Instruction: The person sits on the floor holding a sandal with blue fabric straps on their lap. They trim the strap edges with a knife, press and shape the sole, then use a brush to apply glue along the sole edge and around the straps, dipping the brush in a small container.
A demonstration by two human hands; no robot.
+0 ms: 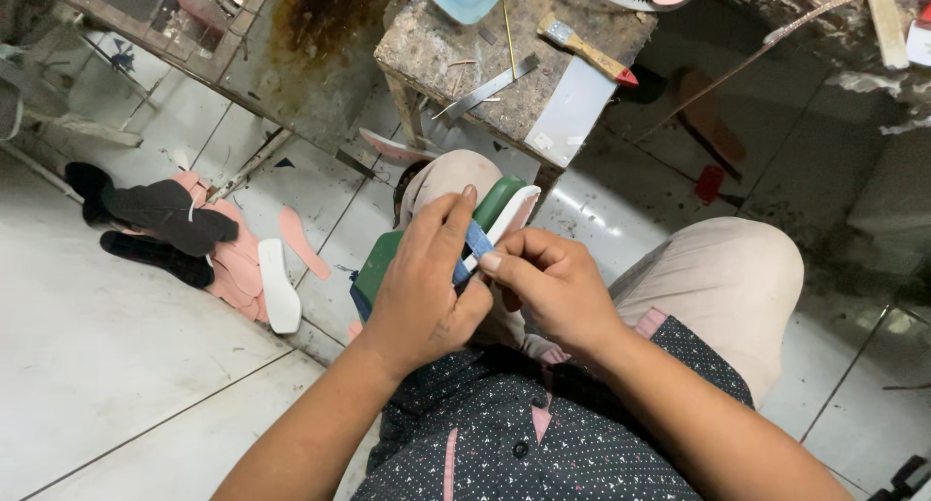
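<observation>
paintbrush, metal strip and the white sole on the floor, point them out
paintbrush [590, 49], head view, on its wooden handle
metal strip [490, 91], head view, on its middle, lying on the small table
white sole [279, 290], head view, on its flat middle, beside the pink cutouts

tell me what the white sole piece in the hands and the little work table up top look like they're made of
White sole piece: probably foam or soft rubber, matte, with a thin, even edge, gripped by the left hand and right hand. Work table: looks like rough wood, with a worn, stained, unpainted top and a plain square leg.
</observation>
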